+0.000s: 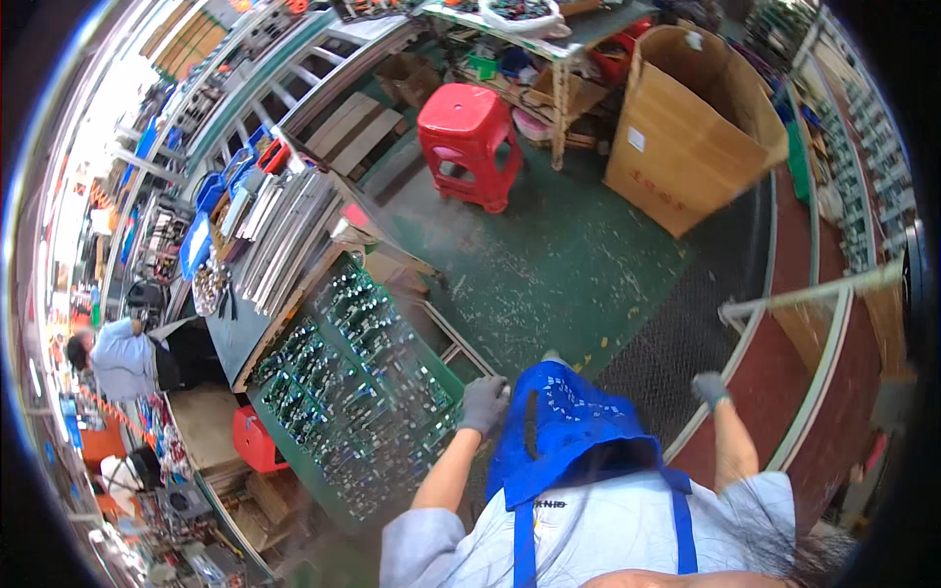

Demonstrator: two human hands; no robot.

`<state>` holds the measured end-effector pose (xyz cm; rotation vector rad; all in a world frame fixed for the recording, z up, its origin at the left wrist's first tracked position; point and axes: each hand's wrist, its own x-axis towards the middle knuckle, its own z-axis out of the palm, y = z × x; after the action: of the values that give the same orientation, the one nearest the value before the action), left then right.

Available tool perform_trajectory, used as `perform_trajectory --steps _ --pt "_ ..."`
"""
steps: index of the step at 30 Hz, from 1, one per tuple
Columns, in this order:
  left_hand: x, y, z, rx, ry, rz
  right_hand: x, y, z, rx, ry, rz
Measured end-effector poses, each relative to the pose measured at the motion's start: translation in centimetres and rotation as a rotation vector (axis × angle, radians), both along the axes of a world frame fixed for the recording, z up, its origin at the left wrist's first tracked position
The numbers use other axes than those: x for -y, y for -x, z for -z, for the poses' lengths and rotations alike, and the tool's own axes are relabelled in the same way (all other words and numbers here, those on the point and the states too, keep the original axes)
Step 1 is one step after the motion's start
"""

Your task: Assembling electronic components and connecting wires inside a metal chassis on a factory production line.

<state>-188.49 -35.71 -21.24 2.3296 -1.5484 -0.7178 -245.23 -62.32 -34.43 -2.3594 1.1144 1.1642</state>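
My left hand, in a grey glove, is curled closed beside the right edge of a green board. Whether it grips anything small is hidden by the fingers. Rows of small shiny metal parts cover the board. Out to the right, my right hand, also gloved in grey, hangs near a pale metal rail. Its fingers are small and smeared, so their pose is unclear. Between my hands hangs my blue apron.
A red stool stands ahead on the green floor. Beyond it is a workbench, with a large open cardboard box to its right. Long metal strips lie on the left bench. A person is at the far left.
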Motion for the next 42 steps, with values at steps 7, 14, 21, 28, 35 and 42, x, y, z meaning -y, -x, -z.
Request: perform_trajectory --steps 7,14,21,28,35,42 --pt "6.7 -2.9 0.2 -0.210 0.234 -0.646 29.2 -29.6 -9.5 1.011 -0.220 1.003" --pt "20.0 -16.1 6.9 -0.314 0.178 -0.853 38.7 -46.1 -9.6 0.930 -0.464 1.051" --pt "27.3 -25.7 6.1 -0.440 0.281 -0.957 45.7 -42.7 -6.4 0.753 -0.671 1.546" --pt "26.5 -24.9 10.7 -0.524 -0.095 -1.187 49.9 -47.0 -7.0 0.318 -0.628 1.528" --pt "30.8 -29.7 12.8 -0.520 -0.325 -1.202 60.5 -65.7 -10.6 0.891 -0.657 1.218" --pt "46.9 -42.7 7.0 -0.829 0.256 -1.367 72.7 -70.2 2.0 0.360 -0.575 0.312"
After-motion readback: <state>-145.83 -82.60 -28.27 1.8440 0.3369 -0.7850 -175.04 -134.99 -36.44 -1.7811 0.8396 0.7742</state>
